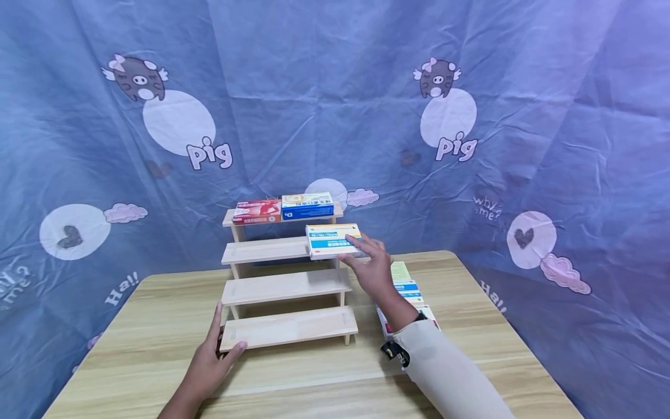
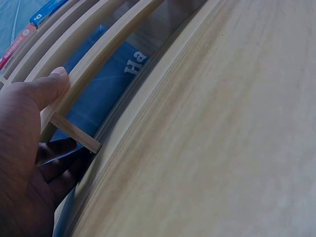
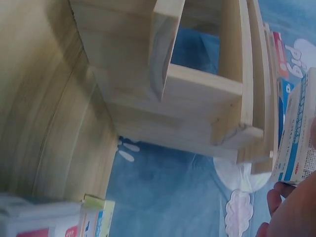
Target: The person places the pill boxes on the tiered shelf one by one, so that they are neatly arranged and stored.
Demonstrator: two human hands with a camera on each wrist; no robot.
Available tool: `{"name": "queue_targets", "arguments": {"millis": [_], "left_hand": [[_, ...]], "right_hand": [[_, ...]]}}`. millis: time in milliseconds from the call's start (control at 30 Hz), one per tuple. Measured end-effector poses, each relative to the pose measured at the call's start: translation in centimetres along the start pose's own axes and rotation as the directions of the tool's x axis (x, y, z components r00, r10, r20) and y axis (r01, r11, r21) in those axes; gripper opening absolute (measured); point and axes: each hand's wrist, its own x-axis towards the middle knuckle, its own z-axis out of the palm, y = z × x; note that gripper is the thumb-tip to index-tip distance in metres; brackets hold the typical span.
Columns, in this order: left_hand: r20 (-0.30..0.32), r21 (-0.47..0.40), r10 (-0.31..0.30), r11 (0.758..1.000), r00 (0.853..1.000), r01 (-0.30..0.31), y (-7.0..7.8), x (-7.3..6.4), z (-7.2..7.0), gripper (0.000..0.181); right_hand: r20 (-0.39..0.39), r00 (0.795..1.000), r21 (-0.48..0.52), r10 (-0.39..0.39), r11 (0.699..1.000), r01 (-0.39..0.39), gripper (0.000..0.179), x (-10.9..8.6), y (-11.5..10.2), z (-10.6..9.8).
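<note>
My right hand (image 1: 374,267) pinches a white medicine box (image 1: 330,241) with blue bands and a yellow edge, holding it by its right end. In the head view the box overlaps the right end of the second-highest step of a wooden stepped rack (image 1: 288,329). That same box (image 3: 296,133) shows at the right edge of the right wrist view. My left hand (image 1: 209,355) grips the left end of the lowest step. In the left wrist view its thumb lies over the step's edge, while the other fingers of the hand (image 2: 29,143) reach underneath beside a short leg.
A red box (image 1: 256,212) and a blue-and-white box (image 1: 307,205) lie side by side on the top step. Several medicine boxes (image 1: 408,291) lie on the wooden table (image 1: 125,349) right of the rack, partly behind my right forearm. A blue printed cloth (image 1: 335,116) hangs behind.
</note>
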Motion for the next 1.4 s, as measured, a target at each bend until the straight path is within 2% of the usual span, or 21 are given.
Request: {"name": "queue_targets", "arguments": {"millis": [167, 433, 767, 1100, 1400], "left_hand": [[-0.004, 0.003, -0.001, 1.0, 1.0, 0.001, 0.2, 0.0, 0.0, 0.109], [0.008, 0.0, -0.007, 1.0, 1.0, 0.007, 0.3, 0.0, 0.0, 0.109], [0.008, 0.016, -0.014, 1.0, 1.0, 0.014, 0.5, 0.0, -0.2, 0.109], [0.013, 0.01, -0.025, 1.0, 1.0, 0.025, 0.4, -0.1, -0.3, 0.109], [0.007, 0.011, -0.026, 1.0, 1.0, 0.025, 0.6, 0.1, -0.3, 0.109]], "right_hand": [[-0.002, 0.998, -0.041, -0.061, 0.997, 0.061, 0.055, -0.2, -0.7, 0.9], [0.003, 0.994, -0.079, -0.112, 0.991, 0.112, 0.056, -0.3, -1.5, 2.5], [0.032, 0.995, -0.112, -0.097, 0.989, 0.1, 0.056, -0.4, -3.4, 4.4], [0.065, 0.983, -0.159, -0.171, 0.971, 0.179, 0.054, -0.7, -4.1, 6.8], [0.1, 0.977, -0.223, -0.187, 0.953, 0.205, 0.055, -1.0, -4.9, 8.8]]}}
